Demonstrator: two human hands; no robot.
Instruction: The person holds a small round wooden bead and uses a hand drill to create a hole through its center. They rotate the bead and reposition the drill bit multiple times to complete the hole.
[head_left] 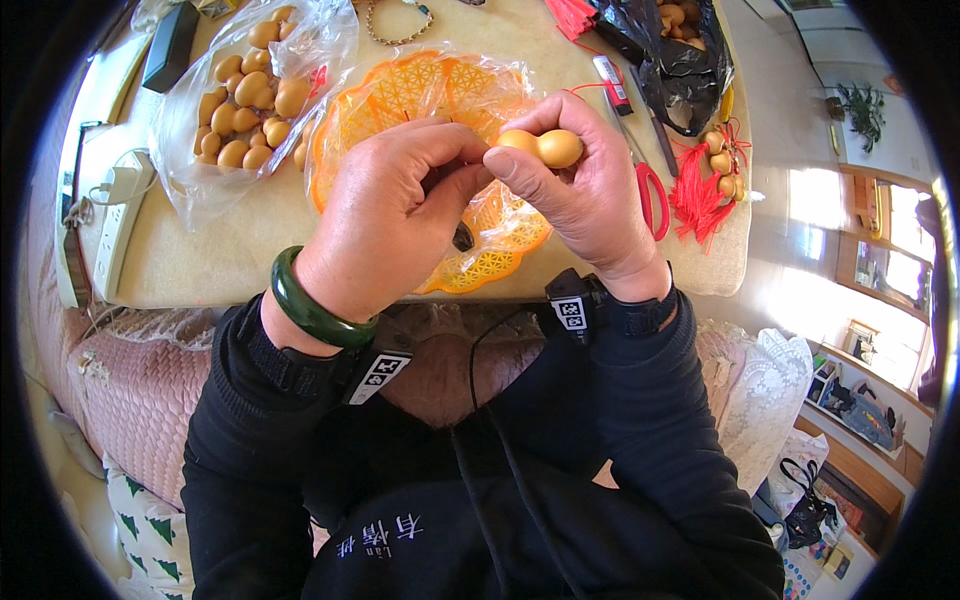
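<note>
Nearest, one gourd (560, 150) above the orange basket (490, 266), clamped between the right hand's (592, 190) thumb and fingers; the left hand's (385, 195) thumb and forefinger meet beside it, gripping what I cannot tell. A steady right hold with small left movements should serve best. Beyond: one pair of scissors (643, 174), one clear bag (183, 188), one black bag (690, 105); bagged gourds overlap, uncountable.

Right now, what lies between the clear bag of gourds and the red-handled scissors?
Head view: an orange lattice basket with clear plastic, and, overlapping it, the left hand and the right hand, which grips a gourd.
</note>
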